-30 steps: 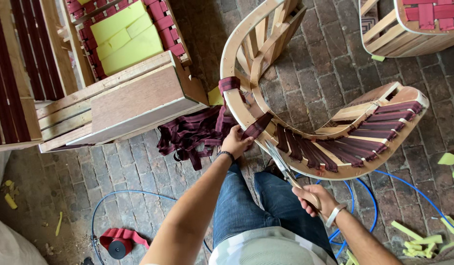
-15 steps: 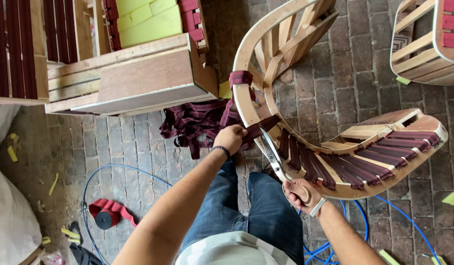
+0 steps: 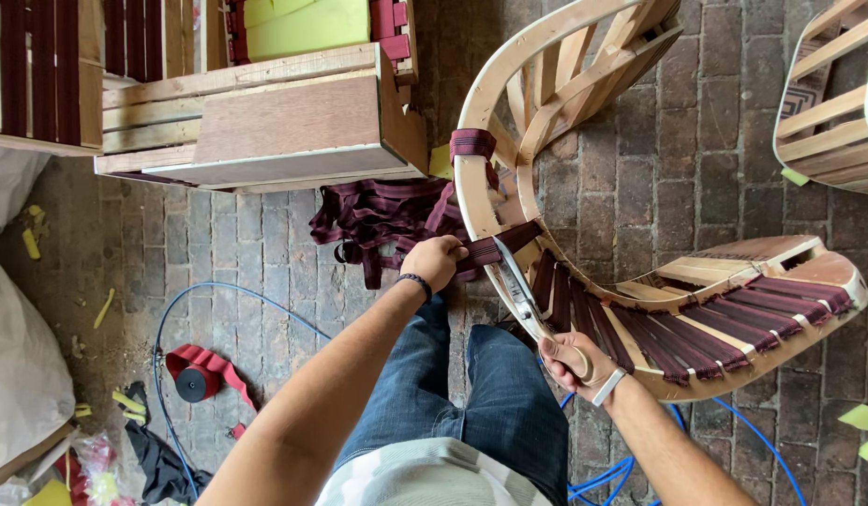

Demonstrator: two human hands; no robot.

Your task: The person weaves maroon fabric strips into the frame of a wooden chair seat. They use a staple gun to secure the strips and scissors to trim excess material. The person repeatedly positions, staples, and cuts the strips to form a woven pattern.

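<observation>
Lower middle of frame, right hand (image 3: 570,361) is wrapped around big metal shears (image 3: 520,292), blades on the maroon webbing strap (image 3: 495,248) that the left hand (image 3: 436,260) pinches taut against the curved wooden chair frame (image 3: 473,187). Upper left, a wooden crate (image 3: 265,122) holds green foam (image 3: 303,23).

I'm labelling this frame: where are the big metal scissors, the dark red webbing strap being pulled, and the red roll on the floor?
big metal scissors (image 3: 516,286), head view, blades
dark red webbing strap (image 3: 498,248), head view, taut stretch
red roll (image 3: 196,381), head view, core
</observation>
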